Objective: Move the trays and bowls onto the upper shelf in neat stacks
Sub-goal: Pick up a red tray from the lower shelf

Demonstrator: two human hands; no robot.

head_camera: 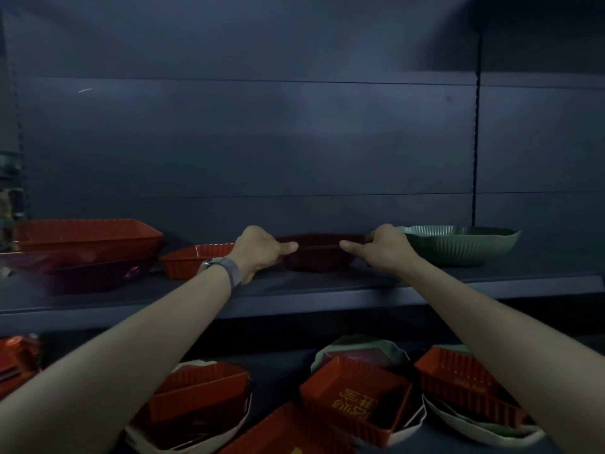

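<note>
**Up top: both hands on the dark bowl**

Behind everything stands a dark back panel [294, 136]. The upper shelf [327, 291] carries, from the left, a big tray [88, 237] in red sitting on a purple bowl [95, 276], then a small tray [193, 262], the dark bowl [319, 255] and, just beside it, a ribbed green bowl [465, 245].

On the lower shelf [281, 365], red trays lie tilted in pale bowls. One, the lettered tray [357, 398], shows gold characters upside down, which I cannot read. Fainter gold script on the right tray [468, 381] is too blurred to make out.

The left hand [258, 250] grips the dark bowl's left rim and the right hand [386, 249] its right rim, thumbs pointing inward along the edge. A watch [222, 267] circles the left wrist.
</note>
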